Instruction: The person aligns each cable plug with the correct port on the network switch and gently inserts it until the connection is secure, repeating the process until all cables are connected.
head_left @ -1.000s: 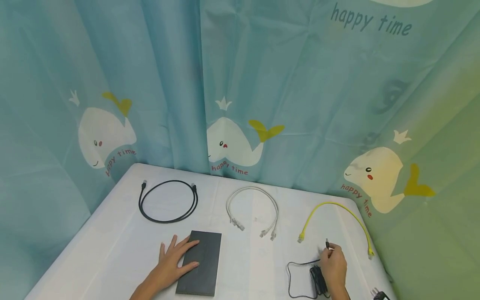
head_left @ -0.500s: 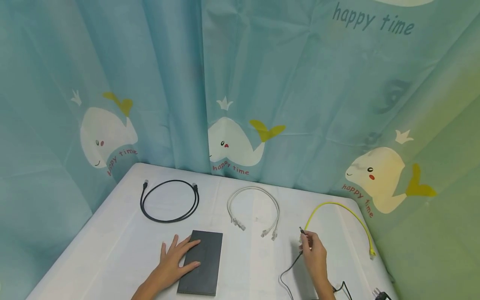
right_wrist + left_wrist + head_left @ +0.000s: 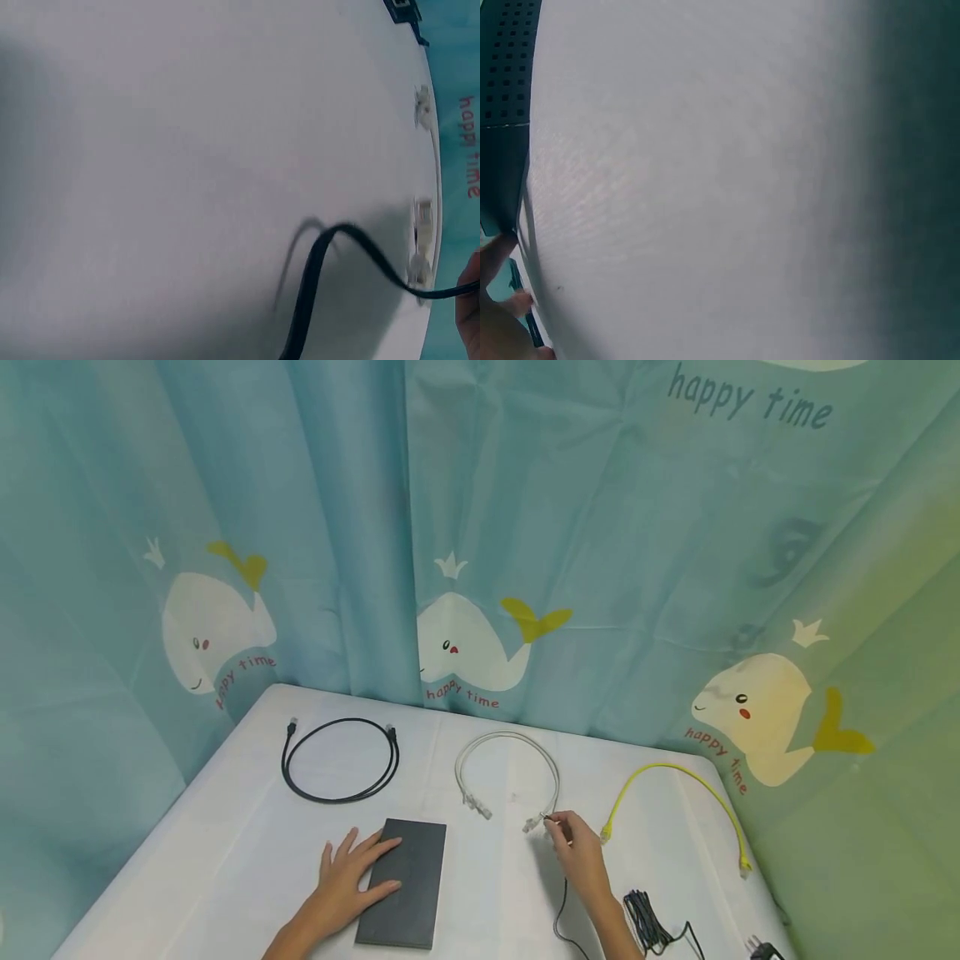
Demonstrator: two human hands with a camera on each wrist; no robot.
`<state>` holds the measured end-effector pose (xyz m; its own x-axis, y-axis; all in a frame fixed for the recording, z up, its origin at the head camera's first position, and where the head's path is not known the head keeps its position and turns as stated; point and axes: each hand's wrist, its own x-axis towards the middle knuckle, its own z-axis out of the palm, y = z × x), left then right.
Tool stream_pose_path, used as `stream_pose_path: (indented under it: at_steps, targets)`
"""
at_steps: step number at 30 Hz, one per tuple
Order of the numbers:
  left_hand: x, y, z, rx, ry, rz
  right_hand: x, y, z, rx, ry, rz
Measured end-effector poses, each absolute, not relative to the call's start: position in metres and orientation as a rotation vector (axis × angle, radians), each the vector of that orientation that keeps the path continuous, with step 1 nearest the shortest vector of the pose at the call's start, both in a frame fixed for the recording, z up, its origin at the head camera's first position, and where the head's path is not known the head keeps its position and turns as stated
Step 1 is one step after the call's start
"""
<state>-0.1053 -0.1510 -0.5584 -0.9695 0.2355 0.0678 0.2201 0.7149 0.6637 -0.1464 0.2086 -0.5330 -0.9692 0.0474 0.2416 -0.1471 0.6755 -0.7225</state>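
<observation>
My left hand (image 3: 347,878) lies spread over the left side of a flat dark grey box (image 3: 415,889), fingers and thumb on its top. In the left wrist view the box (image 3: 510,64) shows a grid of small holes. My right hand (image 3: 582,853) pinches the small black plug (image 3: 548,817) of a thin power cord between thumb and fingers, above the table right of the box. From there the cord (image 3: 561,906) hangs down and runs off the front edge of the head view; the right wrist view shows the same cord (image 3: 309,296) curving up to the fingers.
Several network cables lie farther back on the white table (image 3: 247,827): a coiled black cable (image 3: 341,800), grey cables (image 3: 510,734) and a yellow cable (image 3: 671,767). A cord bundle (image 3: 645,920) and a pronged power adapter (image 3: 765,951) are at front right. A curtain (image 3: 360,527) hangs behind.
My right hand has moved left with the plug, from beside the yellow cable to near the grey cables, drawing the cord along. The left hand has stayed on the box.
</observation>
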Motion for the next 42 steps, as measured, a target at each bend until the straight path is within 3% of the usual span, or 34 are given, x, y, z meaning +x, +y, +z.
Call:
stream_pose_path:
  at_steps: [12,42]
  targets:
    - [-0.107,-0.15,-0.56,0.38,2.885,1.1,-0.152,0.172,-0.538,0.171,-2.788,1.596]
    - [-0.105,-0.15,-0.559,0.386,2.783,1.244,-0.158,0.114,-0.549,0.488,-2.825,1.251]
